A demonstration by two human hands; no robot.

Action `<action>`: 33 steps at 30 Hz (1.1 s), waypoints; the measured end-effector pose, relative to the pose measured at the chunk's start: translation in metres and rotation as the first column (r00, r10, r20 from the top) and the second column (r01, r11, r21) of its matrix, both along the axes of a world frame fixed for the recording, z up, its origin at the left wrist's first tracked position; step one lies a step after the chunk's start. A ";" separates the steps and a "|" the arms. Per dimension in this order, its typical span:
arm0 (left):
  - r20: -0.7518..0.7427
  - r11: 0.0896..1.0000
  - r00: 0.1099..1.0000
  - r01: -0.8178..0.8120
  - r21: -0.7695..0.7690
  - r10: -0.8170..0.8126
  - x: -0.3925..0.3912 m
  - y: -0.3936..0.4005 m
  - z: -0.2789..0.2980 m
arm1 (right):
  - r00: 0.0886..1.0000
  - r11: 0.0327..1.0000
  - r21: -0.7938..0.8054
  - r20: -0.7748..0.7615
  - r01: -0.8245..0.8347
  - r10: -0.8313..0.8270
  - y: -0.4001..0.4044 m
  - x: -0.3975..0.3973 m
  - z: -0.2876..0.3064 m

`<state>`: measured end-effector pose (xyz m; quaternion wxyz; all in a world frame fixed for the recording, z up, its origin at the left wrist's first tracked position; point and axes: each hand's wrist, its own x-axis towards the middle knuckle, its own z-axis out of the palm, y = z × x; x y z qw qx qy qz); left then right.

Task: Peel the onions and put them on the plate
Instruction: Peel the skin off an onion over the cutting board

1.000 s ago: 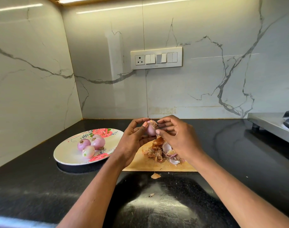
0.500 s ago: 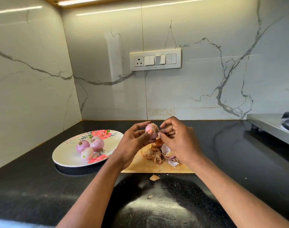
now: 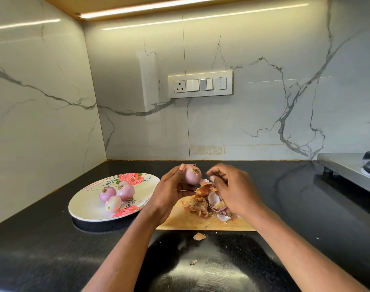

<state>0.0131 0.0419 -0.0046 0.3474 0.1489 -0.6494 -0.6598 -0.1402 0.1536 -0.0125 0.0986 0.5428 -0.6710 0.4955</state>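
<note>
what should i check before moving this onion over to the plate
1. Onion fully peeled: ok on the side shown, far side cannot tell.
2. Left hand grip on the onion: ok, fingers curl round it.
3. Right hand off the onion: ok, it is over the peels, pinching a scrap.
4. Room on the plate: ok, three onions sit in the middle, bare rim around them.
5. Path to the plate: ok, nothing stands between.
6. Root end trimmed: not ok, the tuft shows.
</note>
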 end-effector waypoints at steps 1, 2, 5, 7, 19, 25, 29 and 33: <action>0.006 1.000 1.000 -0.014 0.002 0.014 0.000 0.000 0.000 | 1.000 1.000 0.029 -0.020 -0.001 0.002 -0.001 0.000 -0.001; 0.012 1.000 1.000 -0.026 0.001 0.026 0.000 0.000 0.001 | 1.000 0.999 0.044 -0.029 -0.001 0.003 -0.003 0.000 -0.001; 0.021 0.998 0.998 -0.056 -0.015 0.057 0.001 0.000 0.001 | 1.000 0.999 0.036 -0.025 -0.003 0.004 -0.002 0.000 0.001; 0.020 0.997 0.997 -0.076 -0.025 0.077 0.001 -0.001 0.001 | 1.000 1.000 -0.018 -0.013 -0.013 0.013 0.000 0.000 0.003; 0.085 0.997 0.996 0.013 -0.074 -0.007 -0.001 0.003 0.001 | 0.979 0.971 -0.146 0.036 -0.191 0.198 0.001 0.012 0.005; 0.073 0.990 0.990 0.125 -0.063 -0.121 0.002 0.006 0.003 | 0.991 0.975 -0.194 0.044 -0.112 0.122 0.000 0.009 0.005; 0.096 0.992 0.994 0.063 -0.112 -0.052 0.001 0.004 0.002 | 0.989 0.975 -0.185 0.059 -0.124 0.137 0.000 0.010 0.005; 0.110 0.990 0.994 -0.001 -0.144 0.017 0.000 0.001 0.000 | 0.984 0.972 -0.166 0.019 -0.169 0.174 0.001 0.013 0.006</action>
